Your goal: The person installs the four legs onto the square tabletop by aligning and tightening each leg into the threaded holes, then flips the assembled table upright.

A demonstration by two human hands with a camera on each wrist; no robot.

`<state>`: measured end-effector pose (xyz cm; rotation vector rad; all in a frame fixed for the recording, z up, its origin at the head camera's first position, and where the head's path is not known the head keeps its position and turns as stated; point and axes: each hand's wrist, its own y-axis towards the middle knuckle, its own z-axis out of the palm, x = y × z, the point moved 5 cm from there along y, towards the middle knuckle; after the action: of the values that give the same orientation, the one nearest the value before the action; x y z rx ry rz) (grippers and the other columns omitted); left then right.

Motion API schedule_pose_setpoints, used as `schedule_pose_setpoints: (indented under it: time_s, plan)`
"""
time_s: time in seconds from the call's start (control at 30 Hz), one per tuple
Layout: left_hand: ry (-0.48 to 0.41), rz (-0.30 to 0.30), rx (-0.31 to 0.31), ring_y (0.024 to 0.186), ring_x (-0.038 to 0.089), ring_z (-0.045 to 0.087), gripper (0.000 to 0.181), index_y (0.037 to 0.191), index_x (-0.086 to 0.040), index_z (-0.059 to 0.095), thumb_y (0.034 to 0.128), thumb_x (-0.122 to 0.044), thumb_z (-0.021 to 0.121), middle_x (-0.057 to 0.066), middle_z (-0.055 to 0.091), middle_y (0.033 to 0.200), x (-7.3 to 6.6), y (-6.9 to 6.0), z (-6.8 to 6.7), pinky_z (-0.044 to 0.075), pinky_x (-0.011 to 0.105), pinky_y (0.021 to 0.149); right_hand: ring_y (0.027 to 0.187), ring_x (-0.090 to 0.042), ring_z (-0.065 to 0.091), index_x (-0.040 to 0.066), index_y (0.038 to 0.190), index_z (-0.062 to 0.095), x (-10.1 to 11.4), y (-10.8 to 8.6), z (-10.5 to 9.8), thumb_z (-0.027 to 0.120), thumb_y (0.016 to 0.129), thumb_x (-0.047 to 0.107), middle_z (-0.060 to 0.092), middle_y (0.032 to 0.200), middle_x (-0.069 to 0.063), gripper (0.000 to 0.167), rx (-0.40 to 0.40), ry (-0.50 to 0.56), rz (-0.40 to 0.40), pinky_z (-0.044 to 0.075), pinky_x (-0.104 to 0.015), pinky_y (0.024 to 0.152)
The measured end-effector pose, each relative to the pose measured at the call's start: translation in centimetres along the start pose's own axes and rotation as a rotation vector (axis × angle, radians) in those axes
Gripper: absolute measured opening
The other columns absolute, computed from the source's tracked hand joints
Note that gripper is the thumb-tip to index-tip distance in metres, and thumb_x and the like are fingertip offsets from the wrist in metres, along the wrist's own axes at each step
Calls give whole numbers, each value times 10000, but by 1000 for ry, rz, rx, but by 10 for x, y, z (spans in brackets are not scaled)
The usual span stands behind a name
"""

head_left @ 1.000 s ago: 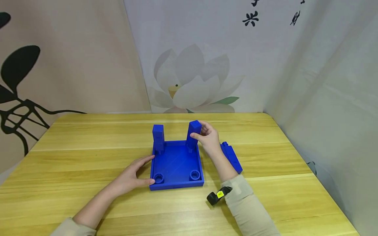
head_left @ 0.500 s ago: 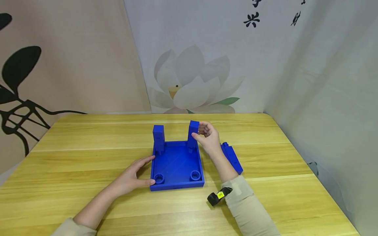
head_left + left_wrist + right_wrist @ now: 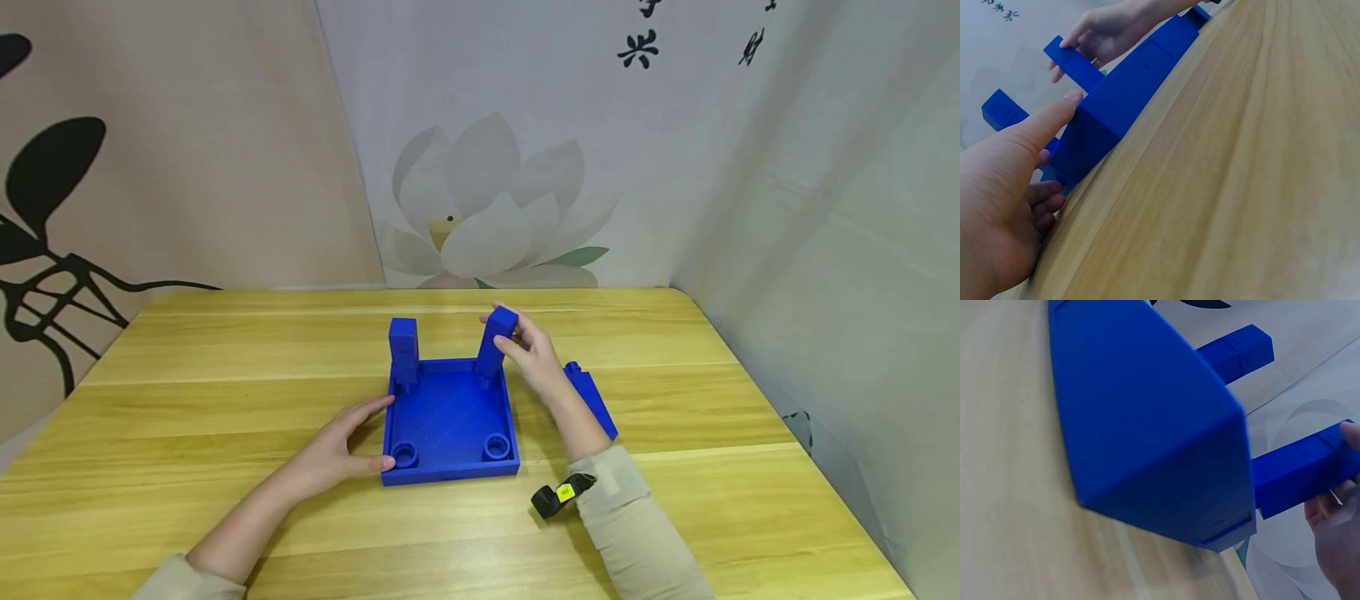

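Note:
A small blue toy tabletop lies upside down, with a raised rim and round corner sockets. My left hand holds its left side, thumb at the near left corner and fingers along the outer wall. One blue table leg stands upright in the far left socket. My right hand grips another blue table leg near its top. That leg's lower end is at the far right socket, and it leans slightly right. Nothing stands in the near left socket or the near right socket.
A loose blue piece with a round peg lies right of the tabletop, partly behind my right forearm. It may be more than one leg. A wooden table carries everything, with printed cloth hanging behind.
The held leg has turned in my right hand and tips slightly further right. My right fingers have moved around behind it. The left hand and tabletop have stayed put.

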<state>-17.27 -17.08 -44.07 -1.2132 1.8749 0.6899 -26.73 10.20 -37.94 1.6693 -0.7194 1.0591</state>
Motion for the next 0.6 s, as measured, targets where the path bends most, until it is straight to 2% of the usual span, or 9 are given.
schedule_pose_setpoints:
  time_s: [0.17,0.3,0.47,0.6]
  plan:
    - [-7,9,-2,1363,416,245,846,1482,-152,364,789,-402,779,144,316,1503,1,0,0,231,650,1032,1225,-310,494,-11,1443,373,-2,1,0,471,1003,39,522,1339,-216,453,43,6,50,411,-308,984]
    - [-10,8,-3,1363,418,244,845,1482,-153,365,789,-401,779,146,316,1503,1,-1,-1,229,653,1030,1136,-304,539,-76,1391,418,11,-1,2,491,983,-11,539,1305,-244,420,34,-65,52,438,-311,929]
    - [-9,9,-3,1363,417,244,845,1482,-157,365,788,-400,781,143,316,1504,2,0,-1,229,650,1033,1020,-213,568,-113,1325,481,25,-2,3,580,934,-27,585,1225,-241,412,-29,-140,66,457,-340,892]
    - [-2,3,-1,1364,417,243,846,1483,-170,364,787,-411,779,139,315,1506,2,0,-1,229,661,1025,932,-146,594,-79,1311,520,9,-1,0,660,883,-20,642,1099,-204,454,-113,-98,120,483,-287,825]
